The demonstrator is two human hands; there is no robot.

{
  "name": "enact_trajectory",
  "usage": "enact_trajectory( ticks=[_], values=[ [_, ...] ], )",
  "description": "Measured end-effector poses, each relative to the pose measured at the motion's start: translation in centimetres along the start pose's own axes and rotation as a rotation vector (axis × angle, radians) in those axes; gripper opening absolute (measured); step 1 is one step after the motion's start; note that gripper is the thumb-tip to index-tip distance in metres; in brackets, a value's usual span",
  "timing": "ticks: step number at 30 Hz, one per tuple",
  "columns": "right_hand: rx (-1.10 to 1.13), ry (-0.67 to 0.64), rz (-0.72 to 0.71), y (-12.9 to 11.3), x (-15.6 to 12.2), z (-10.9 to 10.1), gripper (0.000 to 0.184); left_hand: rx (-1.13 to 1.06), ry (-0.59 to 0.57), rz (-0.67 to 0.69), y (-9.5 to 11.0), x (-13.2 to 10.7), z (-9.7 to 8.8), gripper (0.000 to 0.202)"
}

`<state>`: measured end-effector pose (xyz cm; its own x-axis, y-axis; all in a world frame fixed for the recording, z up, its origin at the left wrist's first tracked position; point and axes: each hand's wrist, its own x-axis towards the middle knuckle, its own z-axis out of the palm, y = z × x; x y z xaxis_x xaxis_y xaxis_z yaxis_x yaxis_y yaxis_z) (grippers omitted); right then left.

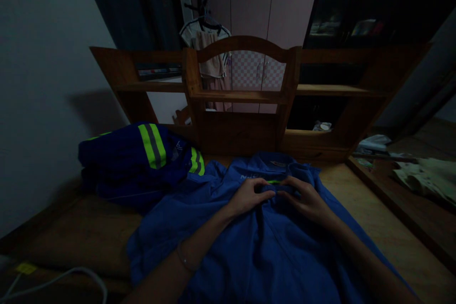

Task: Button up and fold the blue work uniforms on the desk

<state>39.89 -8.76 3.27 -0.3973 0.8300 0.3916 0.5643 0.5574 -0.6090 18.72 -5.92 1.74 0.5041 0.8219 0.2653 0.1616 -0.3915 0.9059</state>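
Observation:
A blue work jacket [228,232] lies spread over the wooden desk, its collar end away from me and pale lettering on the chest. My left hand [249,195] pinches the cloth near the upper front, thumb and fingers closed on it. Facing it a short way to the right, my right hand [302,197] grips the same stretch of fabric between thumb and fingertips. A thin yellow-green strip [274,182] shows between the two hands. What exactly lies under the fingertips is hard to make out in the dim light.
Left of the jacket sits a heap of darker blue clothing [121,166] with reflective bands. A wooden shelf unit [238,97] borders the back of the desk [356,190]. A white cable [78,270] curls at lower left; pale cloth [427,178] lies at far right.

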Motion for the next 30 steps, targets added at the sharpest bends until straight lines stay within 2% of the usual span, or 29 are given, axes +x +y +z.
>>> enact_trajectory(
  ticks=[4,8,11,16,19,23,27,30],
  values=[
    [-0.171,0.058,-0.063,0.3,0.0,0.7,0.014,0.098,0.061,0.022,-0.3,0.0,0.6,0.03],
    [-0.301,0.077,-0.099,0.6,0.1,1.0,0.017,0.1,0.137,0.016,-0.7,0.0,1.5,0.025],
    [-0.299,0.097,-0.069,0.5,0.2,1.1,0.016,0.127,0.215,0.011,-0.5,-0.2,2.0,0.023],
    [-0.173,0.103,-0.067,0.2,0.0,2.0,0.011,0.182,0.325,0.015,0.3,-0.5,2.0,0.018],
    [-0.156,0.085,-0.074,0.1,0.0,2.2,0.008,0.149,0.316,0.042,0.6,-0.5,1.7,0.016],
    [-0.165,0.102,0.0,0.2,-0.1,1.0,0.013,0.218,0.331,0.051,1.0,-0.5,1.8,0.015],
    [-0.221,0.174,0.032,0.9,-0.1,-0.3,0.013,0.333,0.192,0.046,1.2,-0.6,1.7,0.028],
    [-0.258,0.249,0.043,1.4,0.1,-0.5,0.013,0.42,0.126,0.019,1.2,-0.6,0.3,0.039]
  ],
)
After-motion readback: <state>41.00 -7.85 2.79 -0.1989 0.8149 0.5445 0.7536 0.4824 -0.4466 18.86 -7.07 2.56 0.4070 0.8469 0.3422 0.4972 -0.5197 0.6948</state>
